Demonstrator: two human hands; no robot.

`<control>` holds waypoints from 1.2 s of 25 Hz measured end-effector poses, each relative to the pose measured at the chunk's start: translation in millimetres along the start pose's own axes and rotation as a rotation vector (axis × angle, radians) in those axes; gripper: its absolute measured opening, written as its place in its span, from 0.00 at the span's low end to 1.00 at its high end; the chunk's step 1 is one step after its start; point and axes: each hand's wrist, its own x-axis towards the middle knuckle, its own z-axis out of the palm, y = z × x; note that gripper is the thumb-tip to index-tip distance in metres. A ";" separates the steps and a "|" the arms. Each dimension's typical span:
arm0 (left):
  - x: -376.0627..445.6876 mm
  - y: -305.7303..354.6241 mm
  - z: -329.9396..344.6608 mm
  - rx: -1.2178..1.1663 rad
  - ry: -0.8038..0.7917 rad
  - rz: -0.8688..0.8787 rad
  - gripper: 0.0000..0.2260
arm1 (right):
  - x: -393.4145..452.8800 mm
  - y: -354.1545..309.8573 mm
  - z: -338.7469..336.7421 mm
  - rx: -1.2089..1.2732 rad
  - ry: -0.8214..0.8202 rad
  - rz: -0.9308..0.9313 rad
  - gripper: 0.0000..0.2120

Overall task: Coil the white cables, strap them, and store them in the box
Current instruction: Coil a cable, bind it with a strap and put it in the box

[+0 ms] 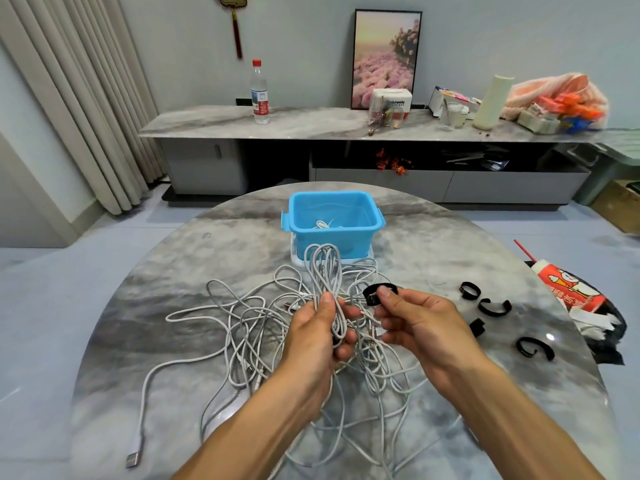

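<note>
My left hand [320,327] grips a coiled white cable [323,268] whose loops stand up above my fist. My right hand [412,318] pinches a black strap [375,292] between thumb and fingers, just right of the coil. A tangle of loose white cables [242,327] lies spread on the round marble table [450,244] under both hands. The blue box [334,233] stands open behind the coil, with a white cable [323,224] lying inside it.
Several black straps [493,306] lie on the table to the right. A red and white paper cup [571,289] on a dark bag sits at the table's right edge. A USB plug [135,457] reaches the near left edge. A low cabinet stands behind.
</note>
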 end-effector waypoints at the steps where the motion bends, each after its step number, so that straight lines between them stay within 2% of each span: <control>1: 0.0 0.0 0.2 0.021 0.001 0.018 0.11 | 0.4 -0.4 -1.0 -0.004 0.010 0.007 0.07; 4: -1.0 -1.7 -0.4 0.125 -0.014 0.081 0.12 | -1.6 -1.1 -0.1 -0.005 -0.006 0.048 0.02; 15: 1.5 -1.5 -3.7 0.172 -0.043 0.166 0.11 | -5.7 -3.8 4.6 -0.082 -0.039 -0.036 0.09; 18: 0.9 -0.5 -3.9 0.171 -0.075 0.149 0.11 | -7.6 -7.3 4.4 -0.086 -0.116 -0.009 0.10; 24: 0.3 1.8 -6.4 0.163 -0.127 0.122 0.12 | -13.8 -12.6 5.6 -0.200 -0.232 0.053 0.05; 26: 1.3 2.7 -7.6 0.161 -0.126 0.107 0.12 | -15.0 -12.2 6.8 -0.216 -0.215 0.033 0.01; 30: 1.1 2.6 -7.1 0.143 -0.163 0.062 0.11 | -17.1 -11.1 8.3 -0.193 -0.158 -0.018 0.06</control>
